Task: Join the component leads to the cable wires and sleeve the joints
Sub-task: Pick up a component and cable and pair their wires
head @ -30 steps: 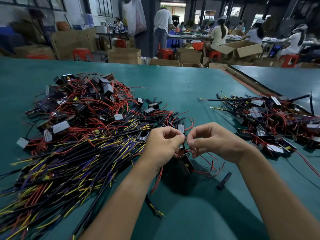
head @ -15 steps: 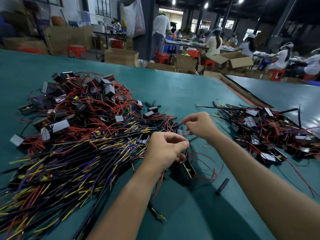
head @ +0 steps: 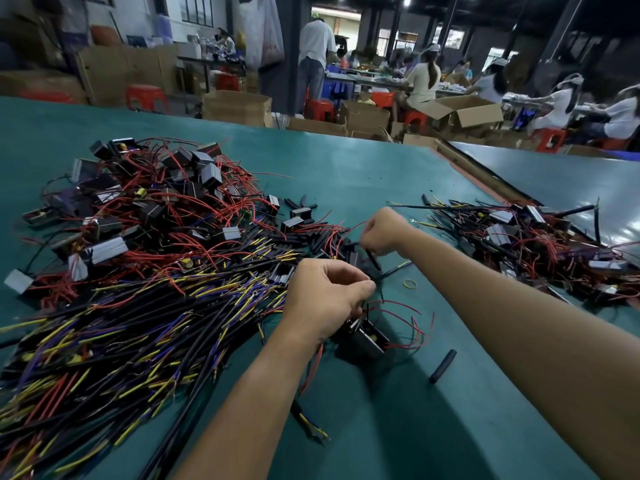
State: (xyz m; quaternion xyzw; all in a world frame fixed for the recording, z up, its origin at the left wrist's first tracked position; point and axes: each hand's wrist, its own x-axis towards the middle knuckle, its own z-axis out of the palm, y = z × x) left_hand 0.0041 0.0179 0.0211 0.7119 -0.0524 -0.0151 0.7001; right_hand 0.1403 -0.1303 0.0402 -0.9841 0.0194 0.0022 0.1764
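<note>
Component (head: pixel 363 339) on desk (head: pixel 381 168), near centre; left hand (head: pixel 329 296) curled, pinching its red leads. Right hand (head: pixel 381 232) has left the joint and reached farther out, fingers curled, apparently pinching a black sleeve (head: pixel 374 260). Sleeving probably next.

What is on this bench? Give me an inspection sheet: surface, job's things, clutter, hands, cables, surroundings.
Surface: green table.
Job's things: black component with red leads, near centre; component pile far left; mixed pile of components and cables, right.
Clutter: loose sleeve and yellow ring lying apart on the table.
Hands: left hand grips the black component's leads; right hand pinches a short black sleeve.
Cables: heap of black cables with yellow, blue and red ends, left.
Surroundings: cardboard boxes, red stools, people at far benches.
</note>
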